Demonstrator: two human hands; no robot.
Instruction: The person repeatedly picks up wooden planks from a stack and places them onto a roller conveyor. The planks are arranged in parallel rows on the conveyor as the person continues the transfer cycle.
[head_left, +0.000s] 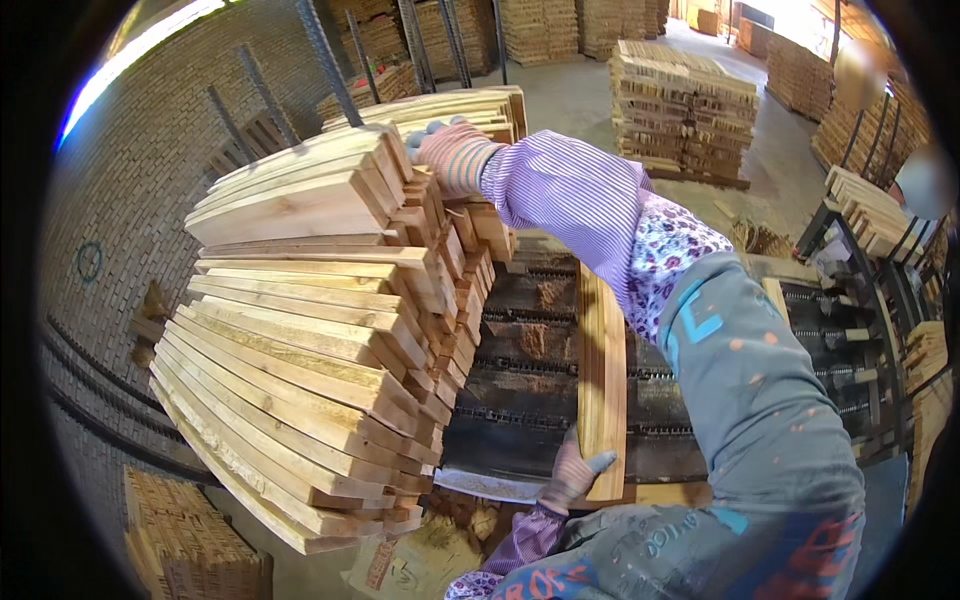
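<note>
My left hand (573, 472), in a striped glove with grey fingertips, grips the near end of a long wooden board (602, 380). Its thumb lies on top of the wood, and the other fingers are mostly hidden. This board lies lengthwise over a dark conveyor bed with chains (525, 375). Farther off, my right hand (455, 158), gloved alike, reaches to the far part of a tall stack of boards (300, 350). Its fingers bend over board ends there; the palm side is hidden. Several layers make up the stack, their ends uneven.
Upright steel rods (330, 65) rise behind the stack. More board piles stand on the floor, one at the far right (680, 110) and one at lower left (185, 540). A brick wall (110, 200) is on the left. Two blurred shapes show at the right edge.
</note>
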